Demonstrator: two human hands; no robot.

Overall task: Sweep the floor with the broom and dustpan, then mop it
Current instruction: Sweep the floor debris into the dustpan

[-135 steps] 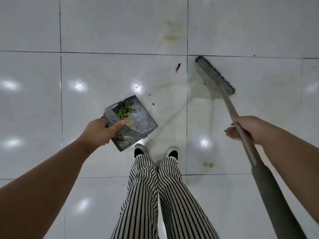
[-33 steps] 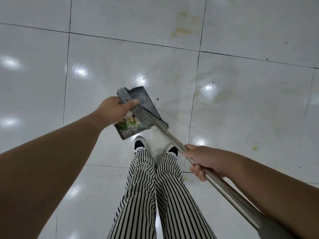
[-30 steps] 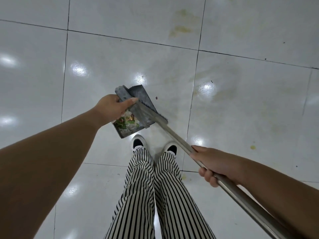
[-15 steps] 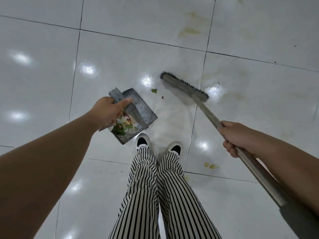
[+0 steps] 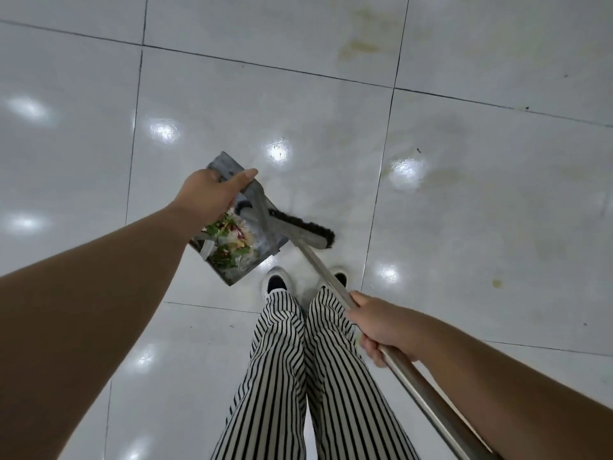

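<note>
The right hand point(image 5: 384, 330) wraps the broom point(image 5: 298, 232) handle, fingers curled under the metal shaft. From this grip the shaft runs toward 11 o'clock, past the shoes point(image 5: 275, 281), to the brush head. The head's long axis lies from 10 to 4 o'clock, bristles facing 1 o'clock, its near end over the dustpan point(image 5: 247, 260) mouth.

The left hand point(image 5: 212, 194) grips the dustpan handle, thumb laid along its top. From this grip the pan extends toward 5 o'clock and holds green and pale scraps point(image 5: 229, 239).

The pan lies at 11 o'clock from the right hand and just beside the left; the left hand is nearer. Judgement: the next stroke pulls toward 7 o'clock, into the pan. Yellow stains point(image 5: 360, 46) on the floor point(image 5: 497, 194) remain for mopping.
</note>
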